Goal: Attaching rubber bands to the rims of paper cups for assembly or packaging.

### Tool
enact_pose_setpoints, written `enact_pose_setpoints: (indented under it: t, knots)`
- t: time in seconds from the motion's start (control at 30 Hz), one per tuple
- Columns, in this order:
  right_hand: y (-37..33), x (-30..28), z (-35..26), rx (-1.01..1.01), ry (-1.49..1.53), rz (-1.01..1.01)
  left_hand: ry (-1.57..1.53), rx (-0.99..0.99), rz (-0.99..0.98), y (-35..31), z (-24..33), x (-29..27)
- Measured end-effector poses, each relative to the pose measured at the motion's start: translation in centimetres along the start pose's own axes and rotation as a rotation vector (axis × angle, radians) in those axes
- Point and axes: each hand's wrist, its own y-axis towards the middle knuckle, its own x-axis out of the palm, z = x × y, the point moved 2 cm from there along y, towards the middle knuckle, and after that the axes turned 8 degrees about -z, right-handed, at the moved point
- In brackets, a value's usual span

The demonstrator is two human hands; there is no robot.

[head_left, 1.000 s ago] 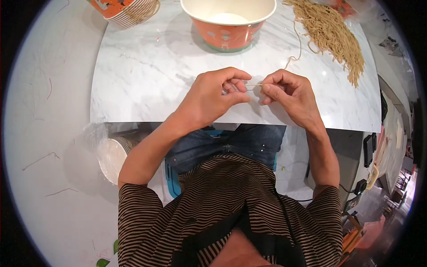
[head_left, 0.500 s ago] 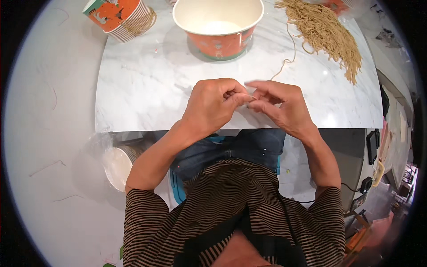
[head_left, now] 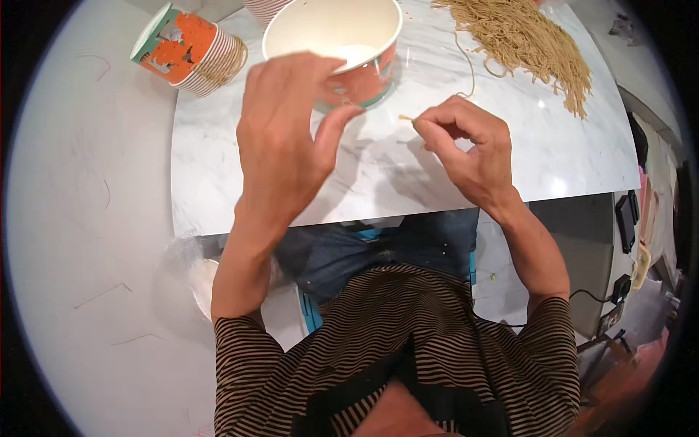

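My left hand (head_left: 280, 138) is raised with its thumb and fingers apart and holds nothing. Its fingertips overlap the near side of a large orange paper bucket (head_left: 368, 81) with a white inside and green base; whether they touch it I cannot tell. Between thumb and forefinger, my right hand (head_left: 472, 149) pinches a tan cord (head_left: 405, 117), whose short frayed end sticks out toward the left. Behind that hand, a thin length of cord curves over the marble-patterned table (head_left: 218, 175) toward a heap of tan cords (head_left: 524, 51) at the far right.
At the far left lies a tilted stack of orange and green paper buckets (head_left: 186, 47) with tan cords hanging by the rims. Another stack (head_left: 268, 10) shows behind the large bucket. Below the table's left front edge is a white container (head_left: 204, 280) with clear plastic around it.
My hands have come apart. The left has moved left and away from me toward the bucket and opened; the right keeps its pinch near the same place. The view has shifted slightly.
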Motion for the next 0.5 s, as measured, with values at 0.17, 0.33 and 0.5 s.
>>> enact_pose_setpoints:
  t: [0.17,0.33,0.5]
  knots:
    - [1.3,0.9,-0.1,-0.022,0.143,0.101,0.059,0.049,-0.163,1.3,-2.2,1.9]
    - [1.6,0.8,0.1,-0.059,0.09,0.146,-0.083,-0.162,-0.277,1.1,-0.8,2.3]
    - [1.8,1.4,0.1,-0.087,0.087,0.182,-0.128,-0.213,-0.289,0.9,-0.2,2.0]
